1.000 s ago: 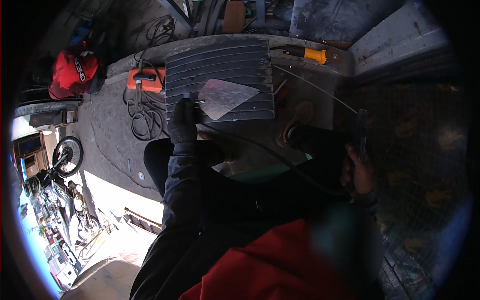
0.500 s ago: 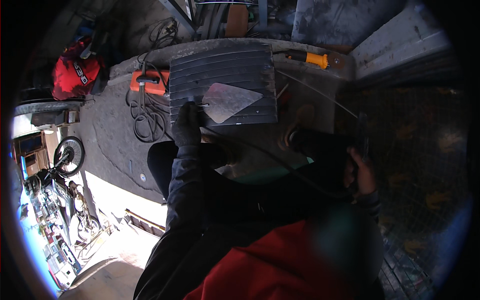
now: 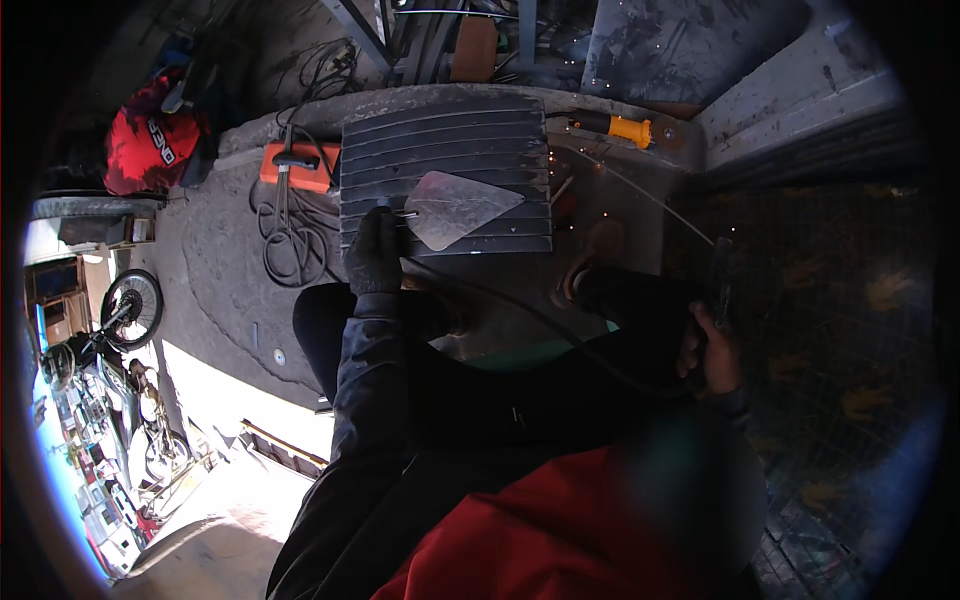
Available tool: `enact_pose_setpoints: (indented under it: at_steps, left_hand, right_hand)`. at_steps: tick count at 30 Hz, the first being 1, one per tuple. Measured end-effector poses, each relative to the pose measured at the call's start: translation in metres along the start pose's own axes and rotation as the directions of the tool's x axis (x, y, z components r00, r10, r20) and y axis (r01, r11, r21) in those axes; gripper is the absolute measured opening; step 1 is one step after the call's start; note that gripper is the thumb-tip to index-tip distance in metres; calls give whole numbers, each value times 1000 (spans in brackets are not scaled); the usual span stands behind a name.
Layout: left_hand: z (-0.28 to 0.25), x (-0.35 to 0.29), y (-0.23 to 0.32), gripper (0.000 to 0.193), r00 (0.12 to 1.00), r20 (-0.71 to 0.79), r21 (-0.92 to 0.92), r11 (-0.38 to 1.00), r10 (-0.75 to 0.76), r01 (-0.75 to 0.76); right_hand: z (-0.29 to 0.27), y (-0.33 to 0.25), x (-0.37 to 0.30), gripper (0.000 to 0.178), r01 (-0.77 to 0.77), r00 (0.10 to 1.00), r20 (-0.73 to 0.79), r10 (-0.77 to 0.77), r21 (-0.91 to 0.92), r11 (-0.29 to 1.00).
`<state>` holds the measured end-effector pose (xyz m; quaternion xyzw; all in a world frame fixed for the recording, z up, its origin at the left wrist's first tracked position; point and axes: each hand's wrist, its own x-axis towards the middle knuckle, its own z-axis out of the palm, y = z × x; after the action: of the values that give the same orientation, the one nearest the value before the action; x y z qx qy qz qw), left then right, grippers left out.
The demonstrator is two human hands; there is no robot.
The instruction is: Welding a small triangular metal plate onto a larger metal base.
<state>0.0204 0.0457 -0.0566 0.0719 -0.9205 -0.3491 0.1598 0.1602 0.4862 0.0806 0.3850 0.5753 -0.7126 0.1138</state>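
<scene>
A dark glove covers my left hand (image 3: 375, 255), closed around a thin metal rod (image 3: 409, 215) whose end pokes out against a flat trowel-shaped steel plate (image 3: 462, 208). The plate lies on a slatted dark metal work surface (image 3: 440, 125). Bare-skinned, my right hand (image 3: 712, 352) grips a welding electrode holder (image 3: 722, 270), its lower part lost in shadow. From its jaws a long welding electrode (image 3: 655, 200) slants up and left, its tip beyond the right edge of the slatted surface, apart from the plate. Orange sparks (image 3: 553, 160) fly near that tip.
An orange welding machine (image 3: 300, 165) with coiled cables (image 3: 290, 250) sits left of the work surface. A yellow and black angle grinder (image 3: 625, 129) lies behind on the right. A red bag (image 3: 150, 150) and a motorcycle (image 3: 130, 380) are at left. A cable crosses my legs.
Sparks have appeared around the electrode's tip and the upper right. The electrode holder and my right hand have shifted slightly down. My left hand keeps its place by the plate.
</scene>
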Motion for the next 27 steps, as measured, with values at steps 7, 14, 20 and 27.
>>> enact_pose_setpoints:
  at_steps: [7,14,20,27]
  left_hand:
    - [1,-2,-2,28,1000,-13,-56,998,-10,9]
    - [-2,-1,6,27,999,-31,-46,998,-34,32]
    - [-4,-1,12,27,999,-1,-114,993,-39,39]
    - [-3,-1,5,30,999,-41,-5,1000,-24,23]
  right_hand:
    - [5,2,1,27,-8,1000,-28,7,-37,999]
    - [-4,8,5,24,-4,1000,29,5,-24,1000]
    - [-9,10,10,20,-62,996,71,62,0,998]
    - [-2,12,3,23,1,1000,-3,-1,3,1000]
